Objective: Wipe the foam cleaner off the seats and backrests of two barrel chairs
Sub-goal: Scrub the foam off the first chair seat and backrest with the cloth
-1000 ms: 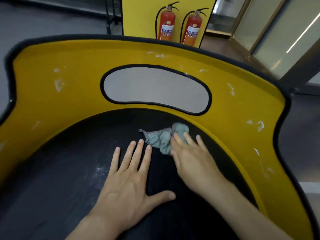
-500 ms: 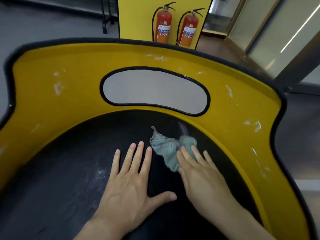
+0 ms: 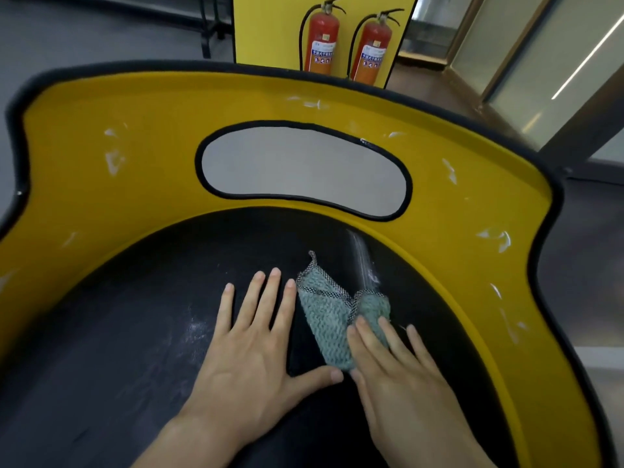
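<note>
The left hand [image 3: 256,349] lies flat on the black seat [image 3: 135,332] with its fingers straight and spread wide. It holds nothing. Its thumb points to the right, and the tip is just beside the right hand [image 3: 398,376]. The right hand is flat too, with straight fingers that press down on a blue-green cloth [image 3: 331,319]. The fingers are not curled round it.

The cloth is bunched up and has a checked edge. It sits on the seat between the two hands, a bit to the right of the middle (its far corner sticks up in a little point). Just past the cloth, a white foam streak [image 3: 363,261] runs across the seat toward the back. A pale, dusty patch [image 3: 197,327] shows on the seat left of the left hand.

The yellow backrest [image 3: 101,197] curves all the way round the seat. It has small white foam marks [image 3: 113,160] on both sides and near the top. In its middle is a grey oval part [image 3: 304,170] with a black edge.

Behind the chair, two red fire extinguishers [image 3: 320,38] stand side by side in front of a yellow board [image 3: 270,25]. The floor [image 3: 84,32] is grey.
</note>
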Tool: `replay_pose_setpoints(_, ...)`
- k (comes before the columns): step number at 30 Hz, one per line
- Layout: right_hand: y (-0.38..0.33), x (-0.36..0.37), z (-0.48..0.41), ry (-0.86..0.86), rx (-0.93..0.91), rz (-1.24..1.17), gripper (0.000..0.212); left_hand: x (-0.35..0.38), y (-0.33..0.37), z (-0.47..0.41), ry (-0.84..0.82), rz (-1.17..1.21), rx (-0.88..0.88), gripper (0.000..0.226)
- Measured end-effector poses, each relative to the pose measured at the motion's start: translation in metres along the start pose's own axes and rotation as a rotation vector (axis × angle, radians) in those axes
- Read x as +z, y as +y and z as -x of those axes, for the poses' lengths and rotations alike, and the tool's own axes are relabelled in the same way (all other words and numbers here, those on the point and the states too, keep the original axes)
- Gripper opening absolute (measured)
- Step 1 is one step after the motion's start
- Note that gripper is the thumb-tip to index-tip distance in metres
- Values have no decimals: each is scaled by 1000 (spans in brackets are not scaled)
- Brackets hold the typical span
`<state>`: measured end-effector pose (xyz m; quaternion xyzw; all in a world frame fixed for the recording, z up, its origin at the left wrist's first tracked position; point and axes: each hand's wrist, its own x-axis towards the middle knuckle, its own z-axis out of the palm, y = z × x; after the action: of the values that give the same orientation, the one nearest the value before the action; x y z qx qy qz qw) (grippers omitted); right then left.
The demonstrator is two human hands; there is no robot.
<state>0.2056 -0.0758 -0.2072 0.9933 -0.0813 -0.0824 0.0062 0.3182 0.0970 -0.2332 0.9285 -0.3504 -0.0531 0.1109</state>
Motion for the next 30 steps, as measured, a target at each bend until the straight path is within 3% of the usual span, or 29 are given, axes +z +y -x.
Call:
replay_pose_setpoints(3,4,-15,-34,10,0,7,53,1,0,0,-4,-9,3,117)
replay_pose_setpoints(8,22,-35,-126,48,79,-23,50,-3,3,2,-4,6,-37,121)
replay_pose_setpoints(16,3,-7,-4,28,22,-17,55,-1,1,2,-3,-6,-27,118)
replay_pose_setpoints(19,9,-13,-18,39,26,1,54,2,0,1,-5,-22,-8,116)
replay_pose_setpoints(25,34,-36,-131,17,84,-69,51,-5,4,2,6,19,-53,121)
replay_pose_setpoints(30,21,-22,-63,11,96,-19,51,-3,2,2,20,16,-53,120)
